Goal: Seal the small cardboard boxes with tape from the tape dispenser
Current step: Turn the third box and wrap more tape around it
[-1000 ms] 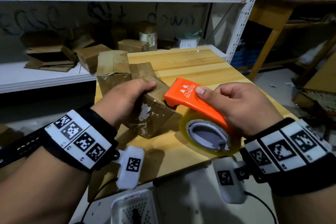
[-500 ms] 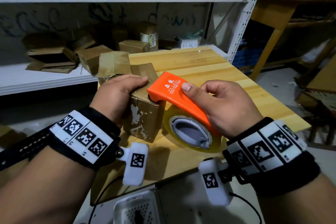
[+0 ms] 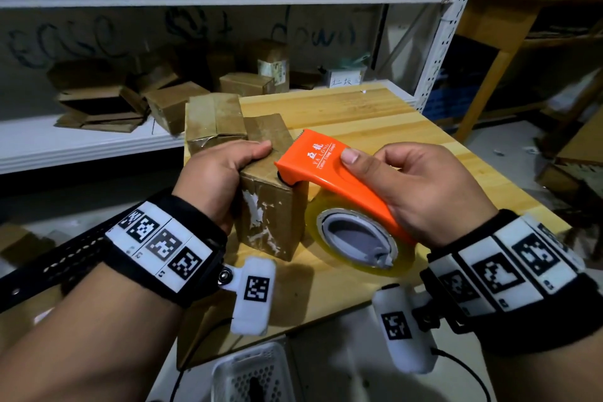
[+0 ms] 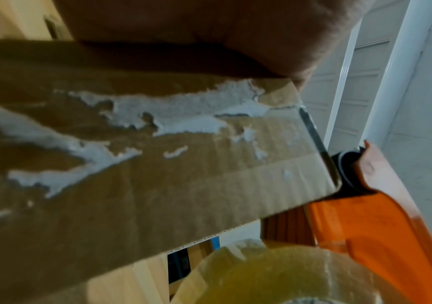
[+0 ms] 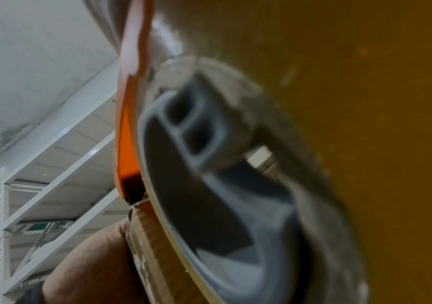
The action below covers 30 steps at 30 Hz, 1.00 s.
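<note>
A: Largest first. The table (image 3: 375,127) fills the frame centre, with the small cardboard box (image 3: 270,212) standing on it at centre. Change since a second ago?

B: The box was tilted, now upright. The tape dispenser (image 3: 329,173) has moved up from the box's right side, and its front now rests on the top right edge. Judged: tape is being carried over onto the top flaps.

A: Grips?

B: The left hand (image 3: 218,173) clasps the box's top left corner, fingers over the top. The right hand (image 3: 421,186) is wrapped round the orange handle, thumb on top.

A: Hidden?

B: The transparent tape strip cannot be made out, so adhesion is unconfirmed. The wrist views are blurred. Two more boxes (image 3: 215,121) stand behind, their seams unclear.
</note>
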{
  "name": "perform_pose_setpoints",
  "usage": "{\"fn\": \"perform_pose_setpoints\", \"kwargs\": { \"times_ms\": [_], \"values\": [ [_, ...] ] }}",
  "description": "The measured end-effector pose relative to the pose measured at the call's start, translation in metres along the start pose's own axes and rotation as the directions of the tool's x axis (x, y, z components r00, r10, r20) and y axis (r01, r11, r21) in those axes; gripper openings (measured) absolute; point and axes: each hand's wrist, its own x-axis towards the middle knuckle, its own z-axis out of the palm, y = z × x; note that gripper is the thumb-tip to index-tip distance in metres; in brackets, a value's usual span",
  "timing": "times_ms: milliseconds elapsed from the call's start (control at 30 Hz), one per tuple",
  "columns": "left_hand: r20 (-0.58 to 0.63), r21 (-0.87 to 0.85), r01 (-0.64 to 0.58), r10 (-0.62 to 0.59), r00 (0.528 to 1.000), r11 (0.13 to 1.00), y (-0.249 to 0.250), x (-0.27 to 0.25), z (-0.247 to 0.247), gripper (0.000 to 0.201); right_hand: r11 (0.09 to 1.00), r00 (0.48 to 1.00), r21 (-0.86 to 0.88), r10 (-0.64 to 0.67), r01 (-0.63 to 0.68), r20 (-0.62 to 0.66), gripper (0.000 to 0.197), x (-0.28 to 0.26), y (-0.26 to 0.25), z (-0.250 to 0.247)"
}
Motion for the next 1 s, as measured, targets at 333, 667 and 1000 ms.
{"fn": "perform_pose_setpoints", "kwargs": {
  "times_ms": [333,667,1000],
  "values": [
    [0.021,-0.021,-0.009,0.009,1.000,1.000,-0.001,-0.003,0.003,0.024,0.999,1.000,-0.039,-0.005,0.004,-0.014,0.064,-0.004,-0.003,-0.007],
    [0.008,-0.033,0.004,-0.003,1.000,0.999,-0.002,-0.002,0.003,0.015,0.996,0.998,-0.069,0.064,-0.064,-0.009,0.065,-0.010,-0.001,-0.015],
    [0.035,-0.040,0.041,-0.039,0.999,0.998,-0.002,-0.005,0.003,0.041,0.991,0.996,-0.096,0.091,-0.090,0.005,0.060,-0.018,0.004,-0.026]
  ]
}}
